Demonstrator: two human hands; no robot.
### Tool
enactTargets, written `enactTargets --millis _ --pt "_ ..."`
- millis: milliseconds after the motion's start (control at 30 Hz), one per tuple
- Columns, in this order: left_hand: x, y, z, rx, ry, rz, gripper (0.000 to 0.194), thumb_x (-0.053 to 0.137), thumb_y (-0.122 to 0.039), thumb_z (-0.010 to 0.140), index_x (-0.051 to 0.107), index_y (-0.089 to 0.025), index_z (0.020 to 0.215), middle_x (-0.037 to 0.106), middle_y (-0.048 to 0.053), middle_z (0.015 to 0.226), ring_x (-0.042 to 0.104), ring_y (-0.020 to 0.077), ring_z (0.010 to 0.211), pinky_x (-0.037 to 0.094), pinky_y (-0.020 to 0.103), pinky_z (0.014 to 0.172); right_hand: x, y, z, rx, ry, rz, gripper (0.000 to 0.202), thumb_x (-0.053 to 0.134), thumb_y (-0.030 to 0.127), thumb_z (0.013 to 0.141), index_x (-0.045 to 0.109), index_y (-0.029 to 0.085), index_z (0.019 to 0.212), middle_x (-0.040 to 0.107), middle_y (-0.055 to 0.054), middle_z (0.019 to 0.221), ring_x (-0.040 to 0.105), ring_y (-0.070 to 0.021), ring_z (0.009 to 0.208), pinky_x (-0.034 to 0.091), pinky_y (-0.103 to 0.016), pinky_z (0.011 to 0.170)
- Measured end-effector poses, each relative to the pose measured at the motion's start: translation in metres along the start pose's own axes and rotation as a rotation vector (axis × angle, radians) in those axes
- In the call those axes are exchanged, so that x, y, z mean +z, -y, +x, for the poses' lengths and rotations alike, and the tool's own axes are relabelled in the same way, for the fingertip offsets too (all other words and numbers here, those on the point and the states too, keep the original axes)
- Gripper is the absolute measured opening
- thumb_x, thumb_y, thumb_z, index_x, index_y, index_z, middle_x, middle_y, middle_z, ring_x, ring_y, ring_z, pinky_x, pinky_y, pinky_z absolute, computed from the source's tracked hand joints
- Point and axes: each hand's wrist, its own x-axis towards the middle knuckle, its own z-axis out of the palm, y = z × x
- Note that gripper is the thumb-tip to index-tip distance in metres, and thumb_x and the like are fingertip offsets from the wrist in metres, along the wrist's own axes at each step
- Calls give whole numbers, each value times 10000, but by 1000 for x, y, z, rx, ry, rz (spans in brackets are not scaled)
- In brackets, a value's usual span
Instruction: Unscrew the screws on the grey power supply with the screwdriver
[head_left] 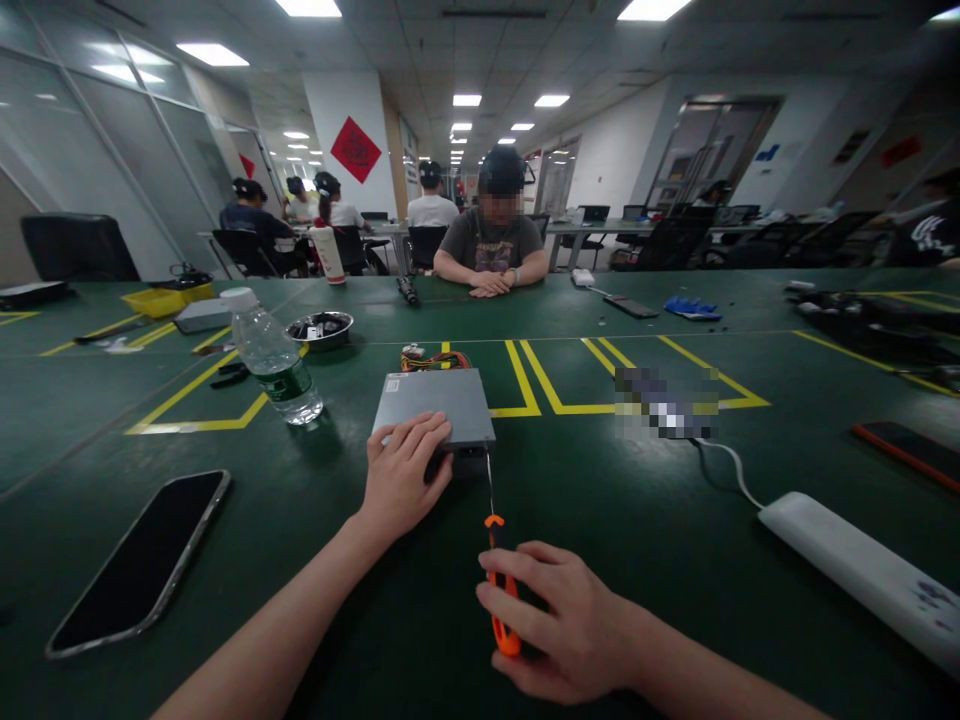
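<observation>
On the green table in front of me sits a grey metal computer power supply, its bundle of coloured wires at the far side. My left hand grips its near left part, fingers over the top and thumb by the front face. In my right hand is a screwdriver with an orange and black handle, held between thumb and fingers. Its thin shaft points away from me, and the tip reaches the near right corner of the power supply. Whether the tip sits in a screw is too small to tell.
Left are a phone, a water bottle and a metal bowl of small dark parts. A white power strip with a cable and another phone lie right. A person sits across the table, hands folded.
</observation>
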Motion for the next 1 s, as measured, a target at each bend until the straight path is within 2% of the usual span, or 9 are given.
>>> enactTargets --millis 67,200,267,400,500,700,767,900,1000 --pt "0 0 0 0 -2 -2 286 504 -264 834 529 -253 1118 594 32 1221 530 223 1125 280 417 904 -1 0 1 -19 3 -34 294 379 354 941 516 124 1064 655 -151 978 640 -180 855 499 -310 690" --pt "1 -1 0 1 -10 -1 285 506 -260 833 525 -253 1118 598 23 1215 531 218 1125 276 417 906 0 0 -1 -14 -88 -58 271 472 401 917 511 133 928 678 -135 919 640 -163 877 492 -283 712" --pt "1 -1 1 2 -15 0 284 508 -255 831 523 -254 1115 600 21 1212 533 217 1122 275 417 905 2 -1 -3 8 -94 -37 292 462 423 917 493 134 934 679 -135 922 635 -161 903 491 -282 728" --pt "1 -1 1 4 -21 -2 279 506 -253 830 524 -258 1109 603 28 1208 538 222 1116 275 421 902 1 -1 -3 13 -19 6 323 390 389 928 489 112 1063 654 -154 988 641 -178 867 498 -310 694" --pt "1 0 0 -1 -17 -4 279 500 -255 833 521 -258 1112 597 31 1216 530 222 1127 272 421 907 0 -1 -1 -15 28 -38 303 404 371 931 517 120 1058 658 -150 978 640 -186 876 494 -311 664" --pt "3 0 -1 -6 -6 -12 282 499 -261 840 519 -264 1122 589 27 1228 521 218 1136 269 420 914 5 -2 -2 1 -102 -30 321 453 440 920 485 122 952 677 -141 920 635 -162 913 487 -275 675" --pt "3 0 -1 -9 -5 -14 285 500 -261 838 523 -264 1122 590 29 1226 522 223 1135 270 422 914 4 -2 -1 16 -72 -11 359 424 461 923 485 114 992 667 -148 947 637 -170 899 491 -284 689" --pt "2 -1 0 -10 -8 -15 287 500 -251 833 531 -262 1119 595 31 1218 527 228 1131 275 422 912 -1 0 2 -6 49 -21 325 358 372 938 514 127 1084 646 -158 994 623 -200 929 494 -331 697" --pt "0 -1 0 -6 -10 -16 291 499 -248 831 533 -262 1120 598 28 1215 534 226 1123 282 422 905 0 1 3 -19 18 -39 258 437 357 920 549 130 971 652 -159 981 640 -178 834 488 -296 641"
